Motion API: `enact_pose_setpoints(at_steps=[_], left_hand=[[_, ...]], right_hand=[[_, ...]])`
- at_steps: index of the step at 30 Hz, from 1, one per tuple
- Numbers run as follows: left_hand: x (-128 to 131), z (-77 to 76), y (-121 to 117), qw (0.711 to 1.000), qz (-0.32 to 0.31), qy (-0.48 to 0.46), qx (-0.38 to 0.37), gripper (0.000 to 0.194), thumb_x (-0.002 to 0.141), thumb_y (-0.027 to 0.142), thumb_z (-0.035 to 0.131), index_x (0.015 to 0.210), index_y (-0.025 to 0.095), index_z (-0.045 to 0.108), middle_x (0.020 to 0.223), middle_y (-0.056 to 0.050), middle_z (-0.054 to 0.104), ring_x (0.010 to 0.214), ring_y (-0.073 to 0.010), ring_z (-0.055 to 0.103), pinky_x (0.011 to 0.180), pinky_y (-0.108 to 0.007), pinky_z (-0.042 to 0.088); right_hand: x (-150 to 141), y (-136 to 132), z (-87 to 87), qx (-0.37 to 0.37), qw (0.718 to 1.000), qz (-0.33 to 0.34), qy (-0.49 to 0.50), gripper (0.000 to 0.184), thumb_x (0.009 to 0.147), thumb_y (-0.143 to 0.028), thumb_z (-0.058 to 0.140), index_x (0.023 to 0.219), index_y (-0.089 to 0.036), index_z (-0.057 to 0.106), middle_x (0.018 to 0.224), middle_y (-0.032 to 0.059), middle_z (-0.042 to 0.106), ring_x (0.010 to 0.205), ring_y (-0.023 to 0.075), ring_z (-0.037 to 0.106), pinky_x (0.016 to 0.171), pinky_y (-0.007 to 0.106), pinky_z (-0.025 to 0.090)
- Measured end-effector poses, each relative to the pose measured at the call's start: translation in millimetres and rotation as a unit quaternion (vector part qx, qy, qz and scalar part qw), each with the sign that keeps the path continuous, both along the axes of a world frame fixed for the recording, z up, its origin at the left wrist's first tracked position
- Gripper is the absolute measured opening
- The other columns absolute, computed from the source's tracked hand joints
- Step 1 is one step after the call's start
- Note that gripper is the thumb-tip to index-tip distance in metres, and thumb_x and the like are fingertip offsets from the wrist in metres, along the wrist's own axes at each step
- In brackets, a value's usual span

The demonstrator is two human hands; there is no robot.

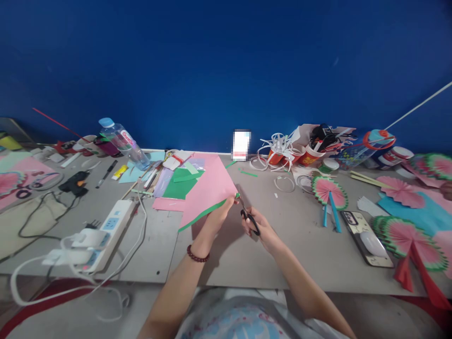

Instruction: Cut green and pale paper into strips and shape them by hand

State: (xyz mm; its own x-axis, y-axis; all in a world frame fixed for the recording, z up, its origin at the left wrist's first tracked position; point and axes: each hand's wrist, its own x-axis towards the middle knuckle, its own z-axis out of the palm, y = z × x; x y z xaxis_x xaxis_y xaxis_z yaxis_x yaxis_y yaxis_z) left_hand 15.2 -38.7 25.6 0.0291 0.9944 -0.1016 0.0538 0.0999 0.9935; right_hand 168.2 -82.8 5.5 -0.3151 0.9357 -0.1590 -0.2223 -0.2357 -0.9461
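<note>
Pinching pink paper point(209, 182), left hand point(221, 212) angles inward near right hand point(260, 222) holding scissors point(243, 213).

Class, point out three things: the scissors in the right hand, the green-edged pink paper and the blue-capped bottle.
Scissors point(252, 218): head view, on the black handle.
Pink paper point(211, 181): head view, middle of the sheet.
Bottle point(127, 138): head view, on the label.

Head cam, fwd/down o'er desk point(318, 256)

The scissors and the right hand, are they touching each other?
Touching: in the head view, the right hand grips the scissors by their black handles.
</note>
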Motion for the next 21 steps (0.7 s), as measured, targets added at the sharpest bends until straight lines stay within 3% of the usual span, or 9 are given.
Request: enact_pose_setpoints(at_steps=[14,21], left_hand=[[-1.7,2.3,0.2,0.998,-0.014,0.058,-0.006,0.034,0.083,0.049,0.049,0.079,0.021,0.069,0.102,-0.005,0.072,0.109,-0.0211,0.061,0.103,-0.032,0.041],[-1.7,-3.9,2.5,0.999,-0.021,0.049,-0.009,0.032,0.085,0.045,0.048,0.078,0.022,0.069,0.103,-0.005,0.071,0.113,-0.0214,0.059,0.104,-0.032,0.041]], right_hand=[[-1.1,0.3,-0.2,-0.01,1.0,-0.007,0.02,0.041,0.076,-0.055,0.066,0.083,-0.021,0.043,0.052,-0.0093,0.043,0.043,0.0063,0.031,0.046,0.022,0.021],[-1.6,0.6,3.4,-0.023,0.999,-0.013,0.023,0.042,0.074,-0.053,0.068,0.081,-0.022,0.042,0.05,-0.01,0.042,0.041,0.0056,0.03,0.044,0.021,0.02]])
